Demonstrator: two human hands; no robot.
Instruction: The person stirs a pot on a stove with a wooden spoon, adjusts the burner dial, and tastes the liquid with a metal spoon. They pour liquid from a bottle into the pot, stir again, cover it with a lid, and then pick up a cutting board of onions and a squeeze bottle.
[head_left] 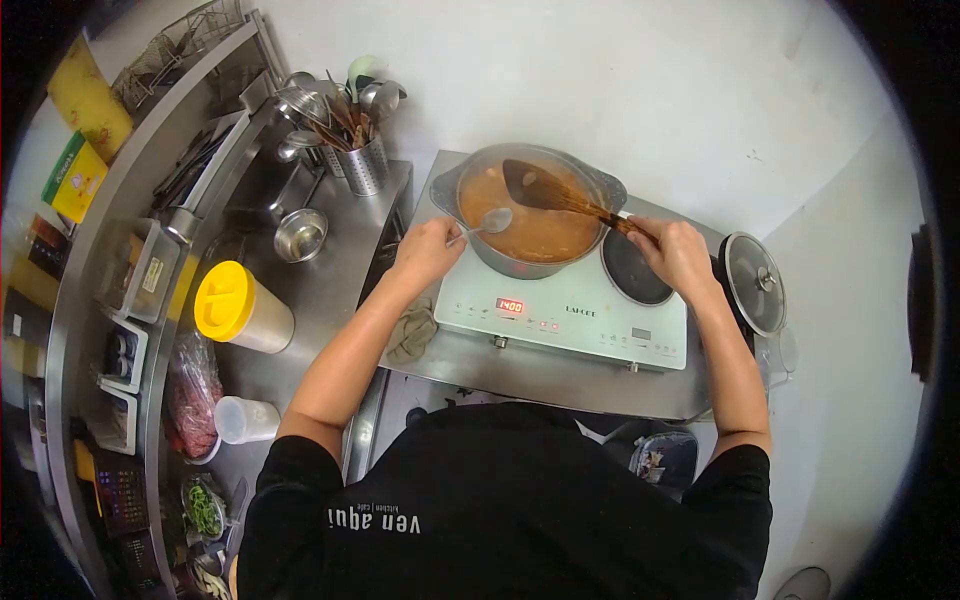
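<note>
A grey two-handled pot (pixel 527 268) of orange-brown soup or sauce stands on the left plate of a white induction cooktop (pixel 560 318), whose red display reads 1400. My left hand (pixel 430 250) is closed on the handle of a metal spoon (pixel 495 220), its bowl over the pot's near left side. With my right hand (pixel 678 252) I grip the dark handle end of a wooden spatula (pixel 535 186). The spatula slants across the pot, its broad stained blade above the liquid near the far side. Both hands stay outside the rim.
A glass lid (pixel 754 284) leans at the cooktop's right. On the left counter stand a yellow-lidded container (pixel 245 307), a metal bowl (pixel 301 236) and a utensil holder (pixel 363 167). A crumpled cloth (pixel 411 331) lies beside the cooktop. Shelving (pixel 165 150) runs along the left.
</note>
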